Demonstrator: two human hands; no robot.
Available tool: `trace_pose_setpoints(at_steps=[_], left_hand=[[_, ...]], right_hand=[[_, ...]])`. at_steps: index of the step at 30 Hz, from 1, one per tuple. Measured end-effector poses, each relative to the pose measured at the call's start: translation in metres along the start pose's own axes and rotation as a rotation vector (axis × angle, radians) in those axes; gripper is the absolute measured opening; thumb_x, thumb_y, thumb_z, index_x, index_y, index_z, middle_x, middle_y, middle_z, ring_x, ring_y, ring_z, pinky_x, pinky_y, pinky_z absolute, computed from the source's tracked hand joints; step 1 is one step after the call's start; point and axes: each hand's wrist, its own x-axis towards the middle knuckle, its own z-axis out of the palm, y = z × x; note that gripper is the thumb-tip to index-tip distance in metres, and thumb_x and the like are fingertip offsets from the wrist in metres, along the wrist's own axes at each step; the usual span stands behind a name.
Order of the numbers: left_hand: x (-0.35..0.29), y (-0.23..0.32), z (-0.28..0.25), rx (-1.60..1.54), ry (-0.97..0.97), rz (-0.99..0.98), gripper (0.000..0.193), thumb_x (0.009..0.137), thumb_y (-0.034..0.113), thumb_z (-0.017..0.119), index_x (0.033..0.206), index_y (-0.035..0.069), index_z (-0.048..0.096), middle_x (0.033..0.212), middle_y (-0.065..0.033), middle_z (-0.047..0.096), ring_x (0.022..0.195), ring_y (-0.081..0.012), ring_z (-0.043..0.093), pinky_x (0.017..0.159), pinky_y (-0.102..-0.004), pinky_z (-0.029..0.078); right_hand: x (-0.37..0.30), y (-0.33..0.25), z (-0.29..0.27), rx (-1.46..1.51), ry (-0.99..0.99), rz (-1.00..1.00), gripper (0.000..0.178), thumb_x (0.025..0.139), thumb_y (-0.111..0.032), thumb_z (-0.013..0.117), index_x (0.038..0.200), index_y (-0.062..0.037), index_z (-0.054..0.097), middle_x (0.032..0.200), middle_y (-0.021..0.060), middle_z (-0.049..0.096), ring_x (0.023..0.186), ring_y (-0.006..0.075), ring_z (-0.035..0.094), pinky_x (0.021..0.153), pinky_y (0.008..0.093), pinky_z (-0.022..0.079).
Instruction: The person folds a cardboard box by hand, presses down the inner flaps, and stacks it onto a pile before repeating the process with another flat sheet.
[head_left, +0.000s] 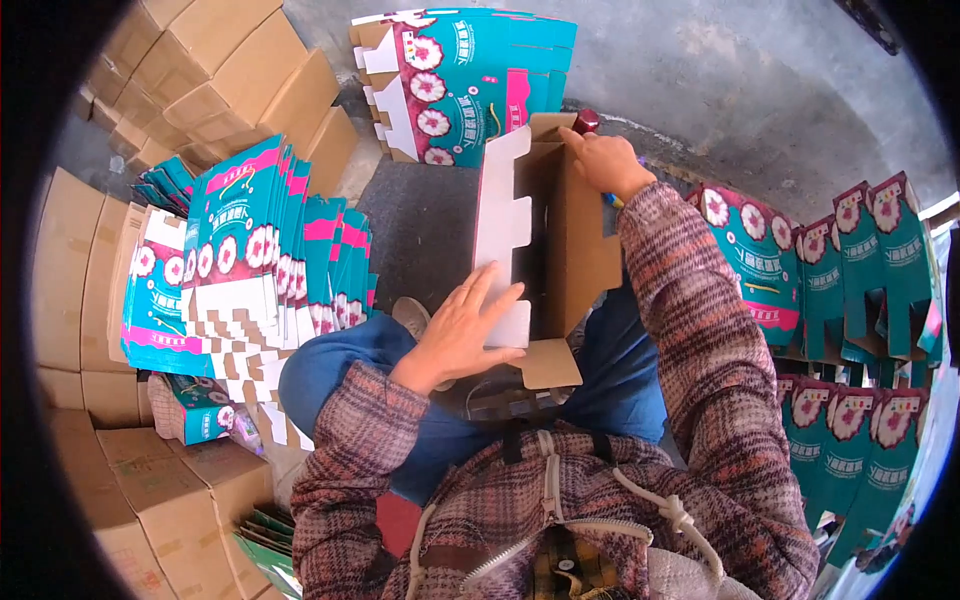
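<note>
Between my knees stands a partly folded cardboard box (590,245), its top open, with a plain brown inside and a white toothed flap (500,220) along its left side. My left hand (462,328) rests on the near part of that flap, its fingers stretched and spread. At the far right corner, my right hand (608,165) has its fingers bent over the box's edge by a small brown end flap (552,124). Another brown end flap (550,364) sticks out at the near end. The box's bottom is in shadow.
Flattened teal and pink cartons (235,225) stand in a stack on the left. More flat cartons (470,75) lean on the grey wall ahead. Formed cartons (850,425) stand in rows at the right. Brown shipping boxes (215,75) are piled along the left.
</note>
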Motion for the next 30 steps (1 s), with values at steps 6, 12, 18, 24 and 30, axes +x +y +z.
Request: trace_pose_setpoints(at_steps=[6, 12, 18, 24, 30], left_hand=[[0.001, -0.002, 0.012, 0.065, 0.021, -0.002, 0.070, 0.082, 0.051, 0.062, 0.137, 0.011, 0.046, 0.146, -0.0241, 0.031, 0.137, -0.0387, 0.028, 0.112, -0.0464, 0.025], [-0.018, 0.007, 0.005, -0.243, -0.015, 0.057, 0.067, 0.082, 0.050, 0.062, 0.128, 0.003, 0.052, 0.142, -0.0237, 0.037, 0.135, -0.0395, 0.030, 0.111, -0.0483, 0.025], [-0.010, 0.032, 0.050, -0.093, 0.194, -0.059, 0.055, 0.084, 0.036, 0.064, 0.124, 0.000, 0.053, 0.129, -0.0221, 0.049, 0.126, -0.0369, 0.041, 0.107, -0.0483, 0.029], [0.019, 0.050, 0.087, 0.248, 0.495, -0.291, 0.046, 0.087, 0.019, 0.059, 0.128, 0.000, 0.050, 0.124, -0.0201, 0.051, 0.116, -0.0363, 0.048, 0.102, -0.0505, 0.031], [0.025, 0.084, 0.084, 0.090, 0.313, -0.156, 0.066, 0.080, 0.042, 0.067, 0.127, -0.001, 0.049, 0.134, -0.0223, 0.043, 0.129, -0.0375, 0.034, 0.108, -0.0582, 0.018]], right_hand=[[0.002, 0.008, 0.034, 0.144, 0.034, 0.195, 0.062, 0.087, -0.030, 0.053, 0.141, -0.0069, 0.032, 0.086, 0.0211, 0.067, 0.078, 0.0381, 0.066, 0.070, 0.0496, 0.051], [-0.005, 0.012, 0.039, 0.164, 0.016, 0.163, 0.053, 0.089, -0.030, 0.052, 0.135, -0.0057, 0.040, 0.092, 0.0201, 0.068, 0.083, 0.0359, 0.066, 0.071, 0.0485, 0.051], [-0.005, 0.011, 0.029, 0.288, -0.012, 0.141, 0.060, 0.089, -0.029, 0.053, 0.144, -0.0181, 0.031, 0.091, 0.0194, 0.067, 0.084, 0.0373, 0.065, 0.071, 0.0486, 0.051], [-0.015, 0.011, 0.031, 0.312, -0.039, 0.035, 0.057, 0.093, -0.025, 0.050, 0.146, -0.0258, 0.029, 0.087, 0.0189, 0.067, 0.081, 0.0372, 0.065, 0.069, 0.0487, 0.051], [-0.019, 0.014, 0.034, 0.215, -0.059, -0.039, 0.035, 0.096, -0.027, 0.041, 0.128, -0.0281, 0.056, 0.092, 0.0158, 0.066, 0.083, 0.0342, 0.066, 0.069, 0.0457, 0.053]])
